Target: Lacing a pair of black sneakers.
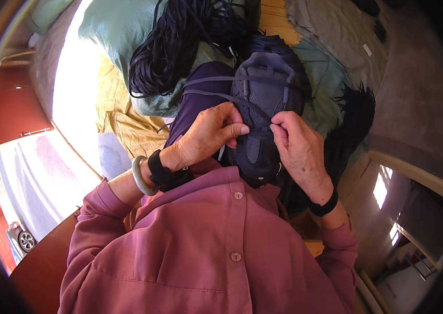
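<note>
Both hands are pinching the lace [216,95] on a dark shoe [264,104] sitting on the lap, left hand [208,137] and right hand [297,146] clenched. Lace looks thin and floppy, so gripping near the eyelets probably works best.

1. Left hand [208,133]: raised in front of the chest, fingers curled inward, thumb and forefinger pinched together at the tips.
2. Left wrist: bent, back of the hand facing up; forearm comes in from lower left, pink sleeve pushed back.
3. Right hand [297,144]: just beside the left, fingertips bent and pinching, knuckles up.
4. Right forearm: rises from lower right, wrist nearly straight.
5. Fingertips of both hands close together, nearly meeting.
</note>
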Demonstrator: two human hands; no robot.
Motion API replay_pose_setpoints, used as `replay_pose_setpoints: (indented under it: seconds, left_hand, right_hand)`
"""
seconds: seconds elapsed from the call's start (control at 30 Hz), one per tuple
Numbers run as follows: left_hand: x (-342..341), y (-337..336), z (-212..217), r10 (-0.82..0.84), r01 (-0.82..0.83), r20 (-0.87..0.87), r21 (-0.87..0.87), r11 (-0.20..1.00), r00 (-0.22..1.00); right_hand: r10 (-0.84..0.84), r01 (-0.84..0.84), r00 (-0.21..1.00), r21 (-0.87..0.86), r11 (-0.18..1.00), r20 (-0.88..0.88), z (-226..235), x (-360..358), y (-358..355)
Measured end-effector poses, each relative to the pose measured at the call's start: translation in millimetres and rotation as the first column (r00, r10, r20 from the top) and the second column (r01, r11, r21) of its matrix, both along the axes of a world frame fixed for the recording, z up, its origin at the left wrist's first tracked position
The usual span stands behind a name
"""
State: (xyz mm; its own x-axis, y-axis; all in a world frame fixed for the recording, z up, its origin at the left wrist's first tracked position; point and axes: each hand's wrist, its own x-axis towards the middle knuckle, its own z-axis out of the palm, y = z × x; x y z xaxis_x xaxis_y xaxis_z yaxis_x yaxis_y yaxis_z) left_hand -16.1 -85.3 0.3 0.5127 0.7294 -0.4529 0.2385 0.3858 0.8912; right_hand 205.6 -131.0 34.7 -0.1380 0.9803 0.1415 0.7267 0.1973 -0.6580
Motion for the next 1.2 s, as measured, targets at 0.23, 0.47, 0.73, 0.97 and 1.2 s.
replay_pose_setpoints:
  seconds: [0.23,0.47,0.73,0.97,1.2]
  left_hand:
    - [3.7,4.8,-0.1,0.002,-0.001,-0.034,0.044,0.999,0.999]
    - [8.2,5.7,2.6,0.001,0.008,-0.114,0.081,0.997,0.993]
    - [7.4,8.1,-0.1,-0.034,0.04,-0.093,0.072,0.997,0.995]
    - [1.0,8.3,-0.5,-0.06,0.063,-0.053,0.044,0.997,0.997]
    - [4.6,7.4,0.9,-0.06,0.066,-0.081,0.065,0.996,0.995]
  right_hand:
    - [0.069,-0.076,0.99,0.061,0.995,0.122,1.4,8.4,13.6]
    - [0.079,-0.101,0.978,0.11,0.989,0.192,7.0,21.4,27.5]
    - [0.037,-0.049,0.993,0.104,0.993,0.11,3.6,21.0,25.9]
    - [-0.073,0.06,0.987,-0.09,0.994,-0.146,5.5,26.4,5.6]
    - [0.021,-0.02,1.0,0.075,0.997,-0.018,-3.4,16.1,-7.7]
